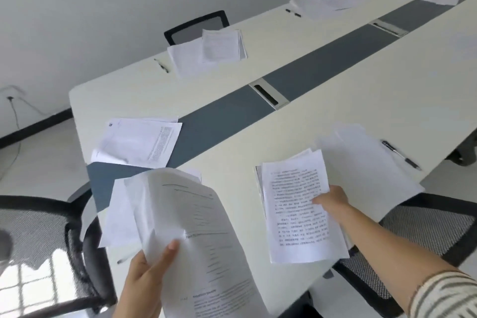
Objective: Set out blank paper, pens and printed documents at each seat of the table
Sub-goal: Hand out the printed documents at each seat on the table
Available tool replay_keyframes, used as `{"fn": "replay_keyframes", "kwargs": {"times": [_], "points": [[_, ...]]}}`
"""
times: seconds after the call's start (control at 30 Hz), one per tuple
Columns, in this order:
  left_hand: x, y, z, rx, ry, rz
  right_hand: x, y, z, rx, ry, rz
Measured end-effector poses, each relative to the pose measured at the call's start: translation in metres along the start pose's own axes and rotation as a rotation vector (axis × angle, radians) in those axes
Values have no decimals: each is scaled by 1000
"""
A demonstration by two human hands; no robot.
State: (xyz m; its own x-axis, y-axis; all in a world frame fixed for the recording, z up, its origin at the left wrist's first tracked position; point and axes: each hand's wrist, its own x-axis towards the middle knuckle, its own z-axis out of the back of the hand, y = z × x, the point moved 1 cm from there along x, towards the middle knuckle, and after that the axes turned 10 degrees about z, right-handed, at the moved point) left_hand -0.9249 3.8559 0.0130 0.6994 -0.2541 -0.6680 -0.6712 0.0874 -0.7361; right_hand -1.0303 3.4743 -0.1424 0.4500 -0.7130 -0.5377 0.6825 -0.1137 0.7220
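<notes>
The right hand (331,200) has its grip closed on the right edge of a printed document (296,209) at the near right seat. The document's long axis runs away from the person, and its near end overhangs the desk (335,85) above a mesh chair (426,227). Blank sheets (366,160) lie just beyond it, with a pen (401,155) further right near the desk's edge. The left hand (147,281), farther from this seat, has its grip on a curling sheaf of printed pages (196,227), thumb on top. The right fingers under the paper are hidden. Whether the document rests flat or is lifted cannot be told.
</notes>
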Motion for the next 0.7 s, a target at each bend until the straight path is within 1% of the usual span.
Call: {"fn": "replay_keyframes", "kwargs": {"times": [0.1,0.17,0.27,0.37,0.4,0.47,0.53,0.63,0.67,0.7], "points": [[2,-2,0,10,-20,14,17,-2,-7,-126,-10,16],[5,-5,-5,2,9,29,24,-5,-5,-195,-6,15],[11,-13,-19,-24,108,51,19,-3,4,-255,19,5],[13,-22,-39,-22,227,62,-7,12,16,-405,-9,96],[13,-25,-47,-18,273,68,-18,18,19,-361,-30,150],[13,-31,-65,-8,370,80,-48,34,22,-60,-4,216],[11,-36,-84,10,471,87,-86,49,25,227,137,175],[6,-37,-113,63,606,90,-138,50,35,509,388,92],[5,-36,-122,97,635,88,-152,47,41,602,439,91],[3,-34,-131,142,665,82,-164,44,47,691,452,93]]}}
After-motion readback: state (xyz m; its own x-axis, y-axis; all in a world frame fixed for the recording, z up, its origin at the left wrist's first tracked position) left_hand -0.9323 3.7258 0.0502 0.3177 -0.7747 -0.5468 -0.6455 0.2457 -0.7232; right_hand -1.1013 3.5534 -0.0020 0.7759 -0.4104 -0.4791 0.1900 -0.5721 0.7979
